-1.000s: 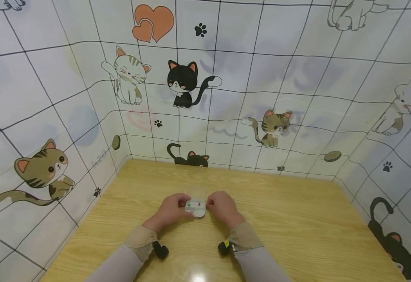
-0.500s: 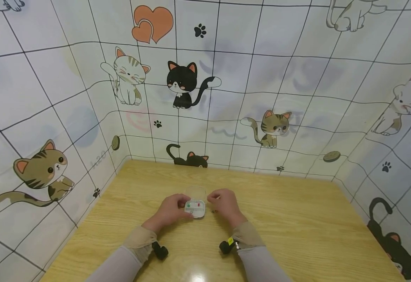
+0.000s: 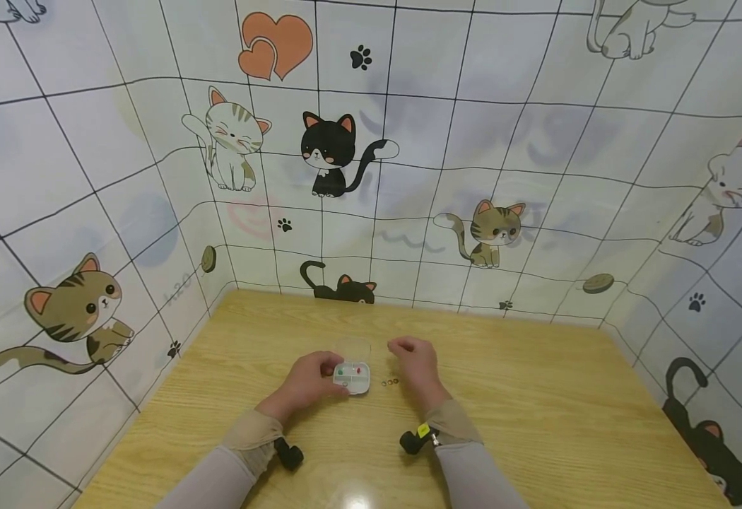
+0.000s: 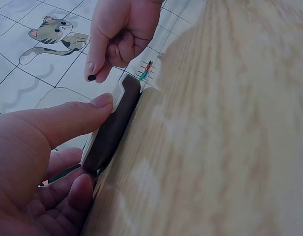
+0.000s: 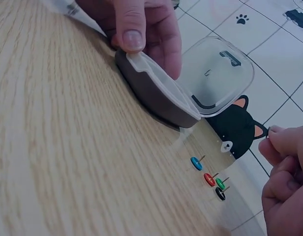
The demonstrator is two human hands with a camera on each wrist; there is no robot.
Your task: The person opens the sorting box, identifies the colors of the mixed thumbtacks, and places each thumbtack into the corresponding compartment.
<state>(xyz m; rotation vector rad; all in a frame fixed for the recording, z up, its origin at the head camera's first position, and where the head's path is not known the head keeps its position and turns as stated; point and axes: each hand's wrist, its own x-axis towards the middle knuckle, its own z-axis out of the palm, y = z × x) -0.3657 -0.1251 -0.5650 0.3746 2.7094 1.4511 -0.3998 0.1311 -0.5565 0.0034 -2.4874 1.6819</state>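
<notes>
My left hand (image 3: 310, 375) grips a small pill box (image 3: 361, 380) by its left side, thumb on the near rim. It has a dark outer shell (image 4: 109, 135) and a white compartmented inside holding a green and a red bit. Its clear lid (image 5: 218, 73) stands swung back. To the right of the box, my right hand (image 3: 417, 362) pinches a tiny black thumbtack (image 4: 91, 77) between thumb and forefinger, its underside hidden. Below that hand lie a blue thumbtack (image 5: 196, 163), a red thumbtack (image 5: 209, 179), a green thumbtack (image 5: 220, 183) and a black thumbtack (image 5: 220, 193), pins upward.
A light wood-grain table (image 3: 536, 396) carries everything. White cloth walls (image 3: 422, 155) printed with cats and grid lines enclose it at the back and both sides. Each wrist wears a small black camera, such as the left one (image 3: 290, 454).
My right hand has drawn away from the box, to the right and slightly farther back, uncovering the thumbtacks on the table. The left hand and the box have stayed in place.
</notes>
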